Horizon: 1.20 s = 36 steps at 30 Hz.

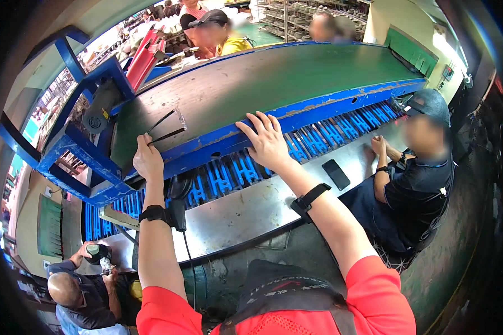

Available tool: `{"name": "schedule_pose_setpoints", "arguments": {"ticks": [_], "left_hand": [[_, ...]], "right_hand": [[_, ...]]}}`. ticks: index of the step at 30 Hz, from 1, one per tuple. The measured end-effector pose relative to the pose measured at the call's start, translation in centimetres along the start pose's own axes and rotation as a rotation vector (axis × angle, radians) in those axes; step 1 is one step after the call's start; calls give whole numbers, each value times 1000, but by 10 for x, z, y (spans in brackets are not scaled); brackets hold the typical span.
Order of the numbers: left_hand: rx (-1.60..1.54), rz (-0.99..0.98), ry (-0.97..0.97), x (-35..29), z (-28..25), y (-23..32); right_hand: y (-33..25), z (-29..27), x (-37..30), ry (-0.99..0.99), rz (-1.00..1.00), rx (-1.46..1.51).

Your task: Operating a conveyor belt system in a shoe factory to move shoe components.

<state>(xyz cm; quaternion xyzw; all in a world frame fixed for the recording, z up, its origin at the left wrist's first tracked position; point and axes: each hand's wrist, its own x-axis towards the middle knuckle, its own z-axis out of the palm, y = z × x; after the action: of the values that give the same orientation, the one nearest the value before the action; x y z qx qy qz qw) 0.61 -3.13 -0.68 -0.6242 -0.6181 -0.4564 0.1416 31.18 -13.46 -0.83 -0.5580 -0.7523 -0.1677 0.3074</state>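
Note:
My left hand (149,159) is closed around what looks like a pair of eyeglasses (169,134), pinching it near the dark temples. The glasses stick up over the left end of the green conveyor belt (218,100), with the clear lens part farthest from my fingers. My right hand (267,140) is open, fingers spread, and lies on the chipped blue edge (318,112) of the conveyor frame. Nothing shows in it. Beside my left forearm is a black handheld tool (177,209) with a cord hanging down.
Below the belt runs a row of blue metal brackets (245,170), then a steel ledge (246,202) with a black phone (336,174). A person (425,162) in dark clothes sits at right; another person (86,296) handles something at lower left. A blue frame (67,167) with a motor (99,109) stands left.

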Motion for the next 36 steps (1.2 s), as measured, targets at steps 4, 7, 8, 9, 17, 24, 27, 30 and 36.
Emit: {"name": "schedule_pose_setpoints", "arguments": {"ticks": [4, 7, 8, 9, 17, 24, 27, 30, 36], "left_hand": [[50, -45, -42, 1, 0, 2], [13, -18, -21, 0, 2, -1], [8, 5, -4, -1, 1, -3], [3, 27, 14, -1, 2, -4], [43, -29, -47, 1, 1, -1], [40, -16, -38, 1, 1, -1], [117, -85, -110, 2, 1, 3], [46, -19, -27, 1, 3, -3], [48, 17, -1, 1, 5, -3]], "right_hand": [[16, -5, -4, -8, -17, -11], [41, -10, -12, 35, 113, -102], [48, -13, -15, 20, 130, -155], [53, -18, -17, 1, 141, -145], [72, -22, -23, 3, 230, -274], [50, -8, -18, -25, 313, -332], [48, -8, -19, -17, 313, -310], [35, -13, -15, 14, 246, -238], [-2, -3, -11, 5, 139, -132]]}}
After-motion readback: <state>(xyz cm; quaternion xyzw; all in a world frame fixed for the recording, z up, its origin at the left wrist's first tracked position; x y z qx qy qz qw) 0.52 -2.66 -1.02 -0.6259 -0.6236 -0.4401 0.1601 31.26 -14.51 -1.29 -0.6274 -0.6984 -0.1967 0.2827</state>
